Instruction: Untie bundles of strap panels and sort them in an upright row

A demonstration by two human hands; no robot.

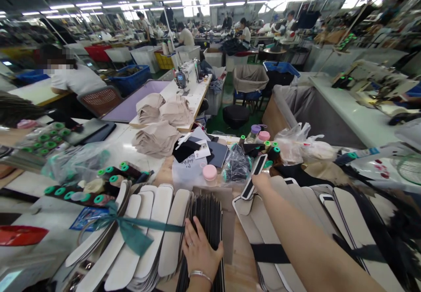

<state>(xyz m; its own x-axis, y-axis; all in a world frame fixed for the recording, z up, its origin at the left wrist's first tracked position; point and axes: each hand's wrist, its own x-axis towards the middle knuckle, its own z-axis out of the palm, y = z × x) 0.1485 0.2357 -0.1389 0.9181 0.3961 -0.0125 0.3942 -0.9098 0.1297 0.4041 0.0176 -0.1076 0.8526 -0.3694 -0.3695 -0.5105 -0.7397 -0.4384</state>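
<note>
My left hand (200,249) rests flat, fingers spread, on an upright stack of thin black pieces (207,215) near the front of the table. Left of it lies a bundle of white elongated pieces (154,226) tied with a teal ribbon (131,230). My right hand (259,181) reaches forward and is closed on a long black piece with a white edge (254,176), lifted over a fan of similar white and black pieces (315,208) held by a black band.
Spools of thread with green ends (98,186) lie at the left. Folded beige fabric (158,136), plastic bags (237,165), a pink lid (209,172) and papers fill the middle. A sewing machine (184,77) stands beyond. Other people sit at far tables.
</note>
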